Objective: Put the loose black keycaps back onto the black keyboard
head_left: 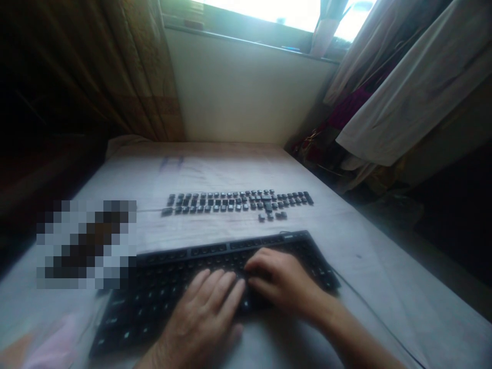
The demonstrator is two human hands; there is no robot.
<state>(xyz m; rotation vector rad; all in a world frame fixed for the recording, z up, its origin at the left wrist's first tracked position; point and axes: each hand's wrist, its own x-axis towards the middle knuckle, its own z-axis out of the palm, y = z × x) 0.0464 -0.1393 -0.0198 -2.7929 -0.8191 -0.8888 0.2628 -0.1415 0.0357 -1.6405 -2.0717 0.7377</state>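
Black keyboard (165, 282) lay beneath both sets of fingers, long axis running left to right.
Left hand (209, 307) reached over the middle keys, palm down, fingers straight, forefinger slightly apart; right hand (279, 277) bent in just right of those fingertips, thumb and forefinger curled near each other, any grip impossible to tell; loose keycaps (268, 207) sat beyond, nearer the right fingers.
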